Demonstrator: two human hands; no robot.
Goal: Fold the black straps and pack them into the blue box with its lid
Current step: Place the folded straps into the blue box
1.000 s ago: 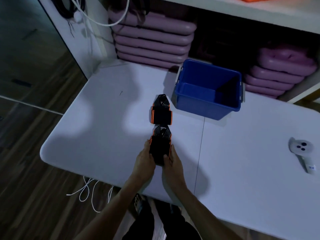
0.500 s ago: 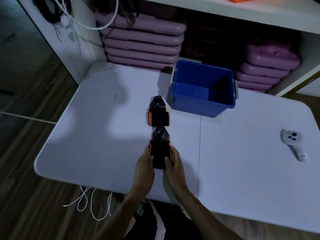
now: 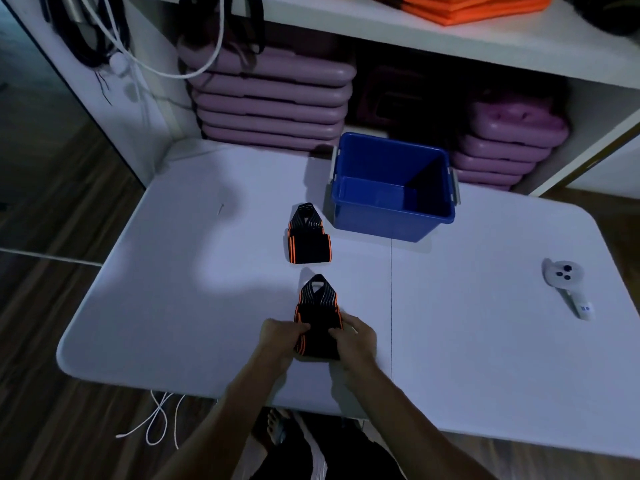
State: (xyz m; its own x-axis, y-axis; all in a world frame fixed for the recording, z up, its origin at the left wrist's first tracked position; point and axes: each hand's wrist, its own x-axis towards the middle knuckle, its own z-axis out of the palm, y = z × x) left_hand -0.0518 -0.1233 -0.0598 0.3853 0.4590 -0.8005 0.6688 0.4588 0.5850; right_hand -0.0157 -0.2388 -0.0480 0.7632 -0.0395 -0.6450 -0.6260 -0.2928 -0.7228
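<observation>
Two folded black straps with orange edges lie on the white table (image 3: 485,358). The near strap (image 3: 318,311) is held from both sides: my left hand (image 3: 281,340) grips its left edge and my right hand (image 3: 356,339) grips its right edge, fingers curled over the fabric. The far strap (image 3: 308,237) rests alone, just left of the blue box (image 3: 391,223). The box stands open at the back middle of the table and looks empty. No lid is in view.
A white handheld controller (image 3: 566,284) lies at the table's right side. Stacked purple mats (image 3: 270,98) fill the shelf behind the box, with more purple mats (image 3: 509,143) to its right. White cables (image 3: 156,424) trail on the wooden floor below the table's front edge.
My hands have stayed on the near strap, fingers curling further over its sides. The camera view has shifted slightly; the far strap and box have not moved.
</observation>
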